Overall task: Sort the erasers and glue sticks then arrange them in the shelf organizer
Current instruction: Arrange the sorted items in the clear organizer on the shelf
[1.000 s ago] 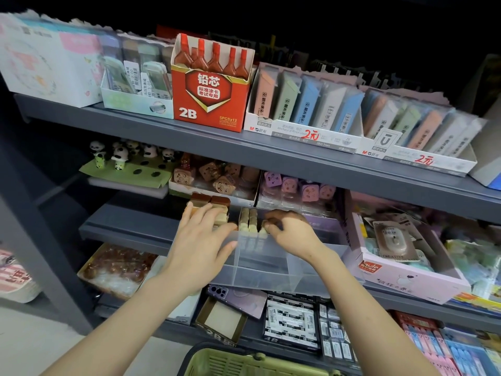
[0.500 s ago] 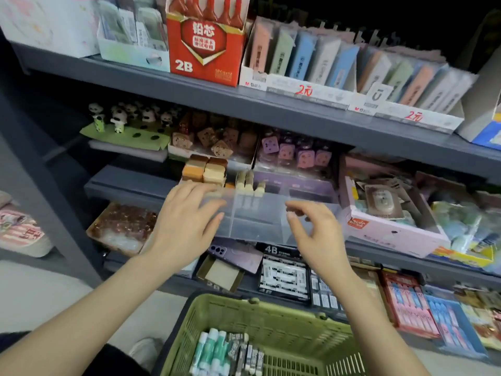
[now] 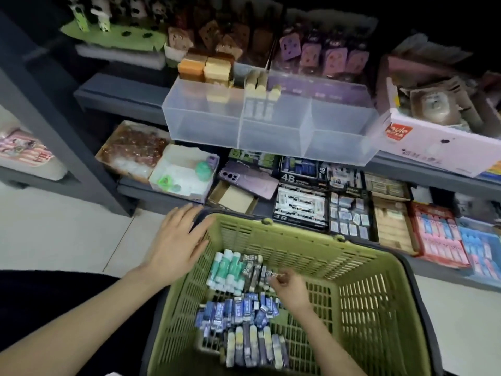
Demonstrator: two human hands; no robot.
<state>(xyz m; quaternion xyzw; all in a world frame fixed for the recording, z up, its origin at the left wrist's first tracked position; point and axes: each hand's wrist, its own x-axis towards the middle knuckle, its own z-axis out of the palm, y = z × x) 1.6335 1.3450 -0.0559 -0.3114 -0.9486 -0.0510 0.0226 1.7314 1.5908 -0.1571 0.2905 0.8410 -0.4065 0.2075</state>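
Right hand dropped into basket, fingers pinching eraser; left hand spread.

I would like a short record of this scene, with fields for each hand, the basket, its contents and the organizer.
Left hand: fingers straight, rests on rim of green plastic basket
Right hand: inside basket, fingers curled at dark-sleeved erasers; grip unclear
Other contents: green-and-white glue sticks, blue-sleeved erasers
Clear plastic organizer: on grey shelf, three compartments
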